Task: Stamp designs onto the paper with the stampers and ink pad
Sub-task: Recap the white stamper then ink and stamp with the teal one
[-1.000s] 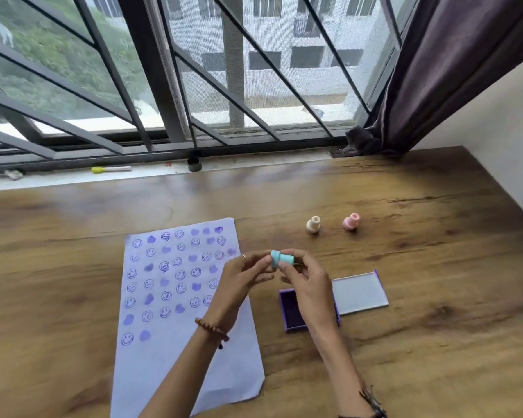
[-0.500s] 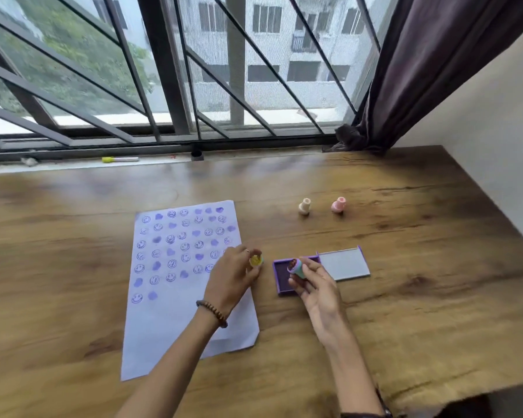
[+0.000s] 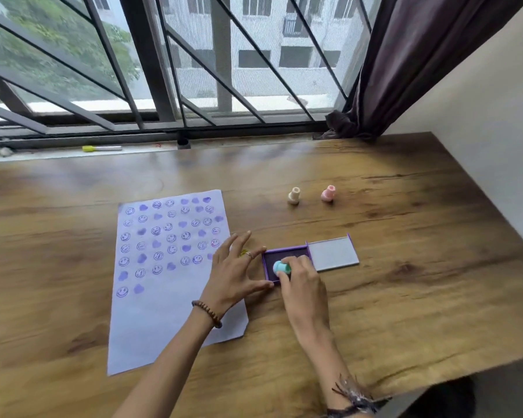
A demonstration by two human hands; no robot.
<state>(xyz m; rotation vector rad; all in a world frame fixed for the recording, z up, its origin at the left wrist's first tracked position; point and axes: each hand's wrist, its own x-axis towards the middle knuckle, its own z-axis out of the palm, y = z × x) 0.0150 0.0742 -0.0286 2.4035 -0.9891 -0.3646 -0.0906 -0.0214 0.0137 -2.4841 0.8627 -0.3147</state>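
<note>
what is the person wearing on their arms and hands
Both forearms are bare, with no sleeves in view. The left hand has a ring on one finger and a brown beaded bracelet at the wrist. The right hand has no rings visible; its wrist carries a dark, frayed-looking band.

Right hand point(image 3: 302, 276) apparently inking stamper point(image 3: 281, 267).

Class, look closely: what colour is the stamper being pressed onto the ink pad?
Light blue-teal; the stamper, held by the right hand, shows best in the head view.
</note>
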